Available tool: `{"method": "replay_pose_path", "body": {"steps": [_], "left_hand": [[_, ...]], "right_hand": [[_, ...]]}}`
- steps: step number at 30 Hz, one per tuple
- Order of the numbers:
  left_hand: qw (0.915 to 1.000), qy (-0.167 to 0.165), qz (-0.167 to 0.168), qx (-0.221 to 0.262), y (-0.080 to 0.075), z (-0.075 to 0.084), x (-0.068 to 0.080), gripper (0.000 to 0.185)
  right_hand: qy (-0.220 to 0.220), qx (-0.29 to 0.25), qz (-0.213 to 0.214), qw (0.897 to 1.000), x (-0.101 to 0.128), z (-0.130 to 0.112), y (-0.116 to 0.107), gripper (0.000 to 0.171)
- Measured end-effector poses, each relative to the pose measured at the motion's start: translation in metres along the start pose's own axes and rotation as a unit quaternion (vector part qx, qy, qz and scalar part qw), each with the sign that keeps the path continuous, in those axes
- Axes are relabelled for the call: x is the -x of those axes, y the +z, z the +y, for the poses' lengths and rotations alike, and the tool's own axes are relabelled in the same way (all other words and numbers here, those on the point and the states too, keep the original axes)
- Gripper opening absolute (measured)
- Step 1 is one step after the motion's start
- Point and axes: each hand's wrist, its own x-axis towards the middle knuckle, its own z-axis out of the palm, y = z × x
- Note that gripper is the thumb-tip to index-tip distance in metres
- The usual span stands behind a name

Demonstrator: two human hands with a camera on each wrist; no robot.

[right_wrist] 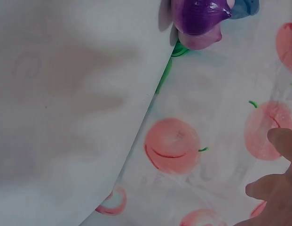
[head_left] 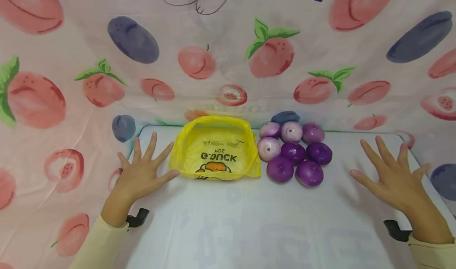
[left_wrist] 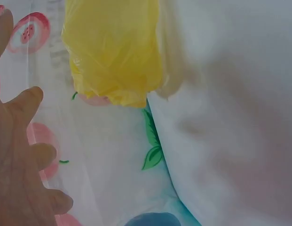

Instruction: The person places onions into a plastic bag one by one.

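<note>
A yellow plastic bag (head_left: 213, 174) with a printed duck sits at the back of the white table, its mouth spread wide. Just right of it several purple onions (head_left: 293, 153) are grouped close together, some paler than others. My left hand (head_left: 140, 178), fingers splayed, hovers left of the bag without holding anything. On the far right my right hand (head_left: 395, 180) is also spread wide, apart from the onions. The left wrist view has the bag (left_wrist: 113, 52) beyond the fingers; in the right wrist view an onion (right_wrist: 200, 16) shows at the top edge.
A pale cloth (head_left: 228, 35) printed with peaches and dark fruit hangs behind the white table (head_left: 242, 217) and along its sides. A black wrist mount (head_left: 138, 218) sticks out at the left cuff, another mount (head_left: 397, 231) at the right.
</note>
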Motion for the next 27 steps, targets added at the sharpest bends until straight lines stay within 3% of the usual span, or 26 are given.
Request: {"method": "replay_pose_path", "body": {"steps": [7,14,17,21,27], "left_hand": [[0.9993,0.025,0.018,0.021,-0.003,0.006,-0.006,0.082],[0.9925,0.036,0.055,0.103,-0.007,0.006,-0.015,0.071],[0.9825,0.041,0.073,0.167,-0.005,0.002,-0.022,0.067],[0.9627,0.033,0.081,0.256,0.002,-0.005,-0.033,0.062],[0.9391,0.010,0.080,0.334,0.011,-0.009,-0.044,0.061]], "right_hand": [[-0.005,-0.007,0.025,1.000,-0.002,-0.003,0.000,0.096],[-0.022,-0.083,0.033,0.996,-0.012,-0.012,0.000,0.088],[-0.024,-0.118,0.047,0.992,-0.019,-0.015,0.003,0.083],[-0.039,-0.169,0.065,0.983,-0.030,-0.015,0.012,0.075],[-0.022,-0.208,0.042,0.977,-0.042,-0.015,0.025,0.067]]}}
